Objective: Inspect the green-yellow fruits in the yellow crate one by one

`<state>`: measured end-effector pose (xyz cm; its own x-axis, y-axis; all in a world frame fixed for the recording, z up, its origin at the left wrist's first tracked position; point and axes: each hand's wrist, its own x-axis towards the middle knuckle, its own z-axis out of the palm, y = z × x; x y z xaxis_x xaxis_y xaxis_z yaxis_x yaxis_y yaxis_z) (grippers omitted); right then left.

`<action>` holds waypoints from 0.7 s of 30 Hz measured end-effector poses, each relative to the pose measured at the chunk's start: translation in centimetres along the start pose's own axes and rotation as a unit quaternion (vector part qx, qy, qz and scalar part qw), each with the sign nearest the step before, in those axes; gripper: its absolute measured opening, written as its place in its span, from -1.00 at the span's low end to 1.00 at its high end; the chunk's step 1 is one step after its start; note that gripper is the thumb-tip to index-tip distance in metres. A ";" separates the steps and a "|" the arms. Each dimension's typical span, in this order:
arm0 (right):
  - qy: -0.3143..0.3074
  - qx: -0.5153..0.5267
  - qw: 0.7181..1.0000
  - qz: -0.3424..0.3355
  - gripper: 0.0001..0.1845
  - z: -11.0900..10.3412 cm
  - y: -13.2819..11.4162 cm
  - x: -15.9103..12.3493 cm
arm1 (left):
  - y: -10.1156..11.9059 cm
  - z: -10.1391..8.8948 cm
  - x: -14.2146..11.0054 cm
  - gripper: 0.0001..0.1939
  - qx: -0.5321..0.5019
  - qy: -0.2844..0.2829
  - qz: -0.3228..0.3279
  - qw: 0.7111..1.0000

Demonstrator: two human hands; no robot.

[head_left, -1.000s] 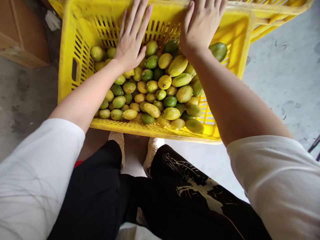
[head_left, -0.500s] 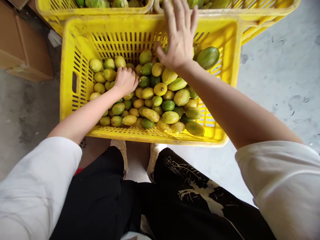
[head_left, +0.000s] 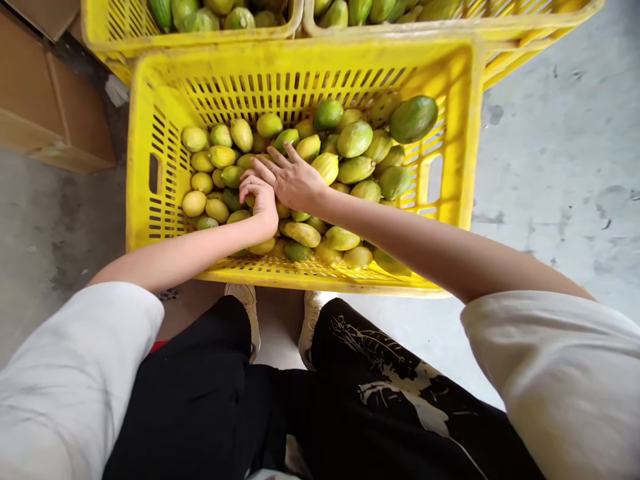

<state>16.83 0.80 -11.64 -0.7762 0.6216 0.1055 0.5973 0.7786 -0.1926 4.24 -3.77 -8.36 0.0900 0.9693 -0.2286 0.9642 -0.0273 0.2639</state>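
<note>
Where the green and yellow fruits (head_left: 354, 139) lie heaped in the yellow crate (head_left: 453, 137), both of my hands meet just left of the middle. I have my left hand (head_left: 263, 203) down at the pile with its fingers bent; what lies under them is hidden, so I cannot tell whether they close on a fruit. My right hand (head_left: 299, 183) is palm down and unclenched, its fingers spread over the fruits, some of them reaching across by my left fingers, and I see nothing gripped in it. A large dark green fruit (head_left: 413, 119) rests at the right rear of the heap, near the crate's far corner. Beyond the far rim sit a left rear crate (head_left: 200, 41) and a right rear crate (head_left: 540, 28), both with more fruits inside. Cardboard boxes (head_left: 30, 87) stand off to the left on the grey floor (head_left: 560, 147), and my shoes (head_left: 311, 320) show below the near rim.
</note>
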 end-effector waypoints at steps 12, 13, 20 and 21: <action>-0.191 -0.048 0.980 0.025 -0.49 -6.9 -3.5 2.0 | 0.6 1.2 -4.6 -0.49 0.197 -0.035 0.044 0.979; -0.210 -0.056 0.975 0.039 -0.52 -7.1 -3.8 2.4 | 0.9 0.9 -4.6 -0.49 0.213 -0.056 0.051 0.974; -0.280 -0.085 0.953 0.078 -0.62 -7.5 -4.8 4.5 | 2.6 -3.5 -4.6 -0.54 0.302 -0.246 0.146 0.909; -0.281 -0.092 0.951 0.089 -0.62 -7.1 -4.9 4.6 | 2.2 -4.0 -4.5 -0.53 0.297 -0.264 0.177 0.900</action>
<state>11.77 0.47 -3.25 -0.6140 0.6412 -0.4602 0.7150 0.6989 0.0199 4.92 -7.18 -3.00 0.3732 0.6270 -0.6838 0.8007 -0.5900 -0.1040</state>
